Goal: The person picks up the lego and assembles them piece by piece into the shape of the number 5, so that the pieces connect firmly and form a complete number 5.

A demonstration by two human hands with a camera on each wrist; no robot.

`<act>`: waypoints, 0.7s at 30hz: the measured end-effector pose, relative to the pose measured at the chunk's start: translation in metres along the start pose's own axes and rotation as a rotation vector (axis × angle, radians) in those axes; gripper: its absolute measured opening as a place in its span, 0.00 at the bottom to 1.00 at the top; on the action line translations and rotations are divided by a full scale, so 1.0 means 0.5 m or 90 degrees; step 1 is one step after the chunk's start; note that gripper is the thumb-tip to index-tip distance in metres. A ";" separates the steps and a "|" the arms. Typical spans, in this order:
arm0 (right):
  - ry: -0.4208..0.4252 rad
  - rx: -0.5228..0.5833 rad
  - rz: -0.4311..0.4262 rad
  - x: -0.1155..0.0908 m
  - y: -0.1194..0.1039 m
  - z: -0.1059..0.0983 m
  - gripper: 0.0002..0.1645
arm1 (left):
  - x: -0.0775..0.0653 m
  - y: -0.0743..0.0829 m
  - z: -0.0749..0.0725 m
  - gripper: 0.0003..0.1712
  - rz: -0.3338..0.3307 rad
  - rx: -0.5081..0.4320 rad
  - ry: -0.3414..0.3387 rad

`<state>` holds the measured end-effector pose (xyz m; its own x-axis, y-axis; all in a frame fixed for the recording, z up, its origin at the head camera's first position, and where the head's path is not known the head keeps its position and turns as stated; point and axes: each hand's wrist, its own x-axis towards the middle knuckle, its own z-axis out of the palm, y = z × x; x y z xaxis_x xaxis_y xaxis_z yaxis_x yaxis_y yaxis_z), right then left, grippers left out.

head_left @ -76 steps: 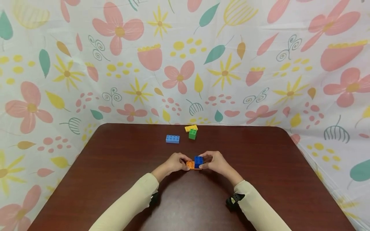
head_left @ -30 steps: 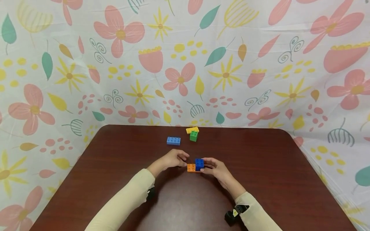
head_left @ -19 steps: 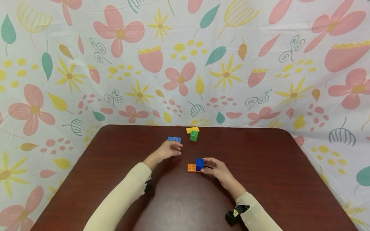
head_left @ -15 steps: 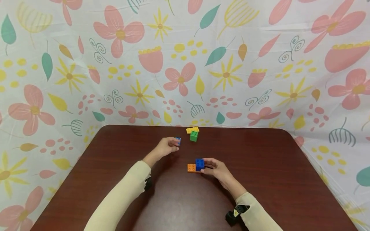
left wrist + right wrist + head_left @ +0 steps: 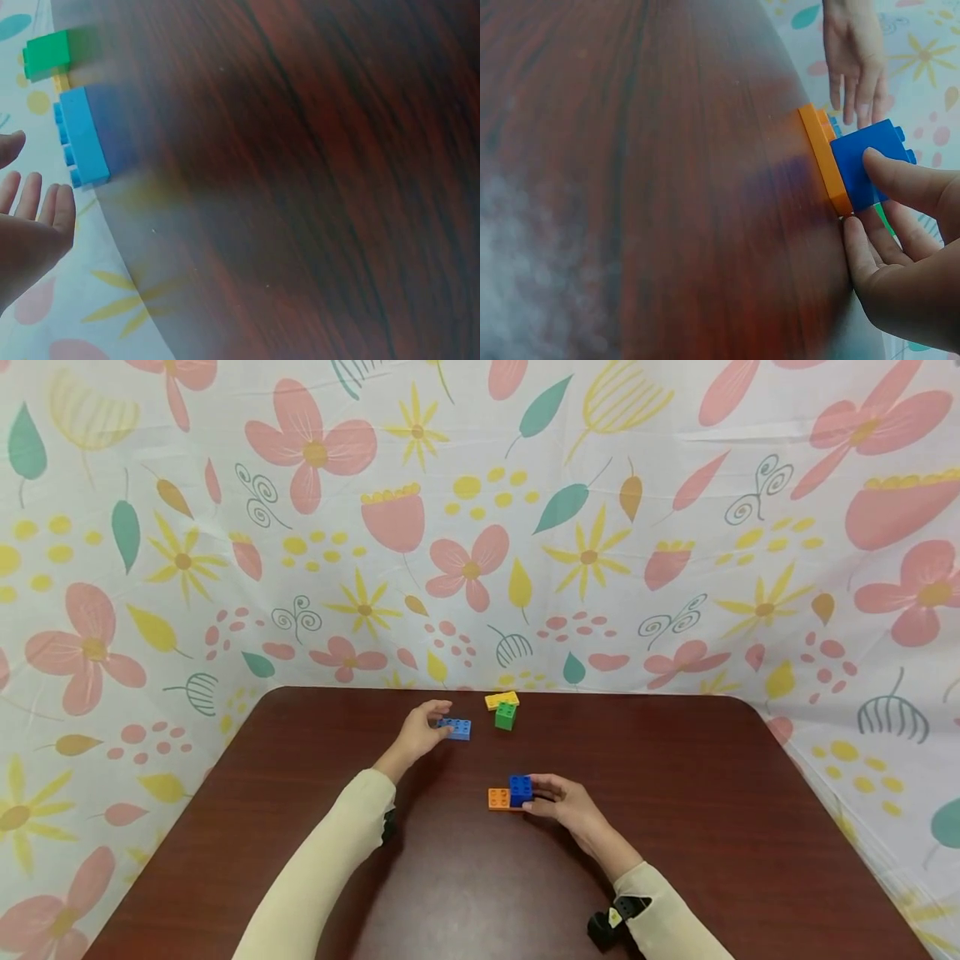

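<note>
On the brown wooden table (image 5: 450, 893), a square dark blue plastic brick (image 5: 521, 791), pinched by the right hand (image 5: 573, 810) between thumb and fingers, tops a flat orange plastic brick's (image 5: 498, 799) right end. Beyond, the left hand (image 5: 418, 732), fingers parted, is beside an oblong light blue plastic brick (image 5: 460, 729), contact unclear; rightward stands a cubic green plastic brick (image 5: 506, 718).

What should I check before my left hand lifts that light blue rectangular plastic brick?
1. Light blue rectangular plastic brick studs up: ok.
2. Left hand gripping it: not ok, fingers open.
3. Left thumb touching it: cannot tell.
4. Right hand holding the dark blue square plastic brick: ok.
5. Bare studs on the orange flat plastic plate: ok.
6. Gap to the green boxy plastic brick: ok.
</note>
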<state>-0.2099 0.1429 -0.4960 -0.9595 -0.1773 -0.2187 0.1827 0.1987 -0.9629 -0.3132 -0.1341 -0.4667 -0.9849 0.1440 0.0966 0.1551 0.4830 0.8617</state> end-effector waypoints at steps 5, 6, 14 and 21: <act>0.004 -0.001 0.001 0.000 -0.002 0.000 0.30 | 0.008 -0.009 0.004 0.31 -0.029 0.008 0.008; 0.003 0.000 0.001 0.000 -0.001 0.000 0.30 | 0.009 -0.009 0.005 0.31 -0.032 0.010 0.009; 0.000 0.011 0.000 0.002 0.003 0.001 0.30 | 0.011 -0.017 0.013 0.33 -0.055 0.027 0.002; 0.002 0.011 0.003 0.001 0.002 0.001 0.30 | 0.009 -0.024 0.018 0.28 -0.052 0.066 -0.005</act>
<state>-0.2100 0.1424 -0.4970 -0.9593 -0.1727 -0.2234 0.1916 0.1831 -0.9642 -0.3190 -0.1316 -0.4812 -0.9940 0.1066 0.0240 0.0818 0.5803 0.8103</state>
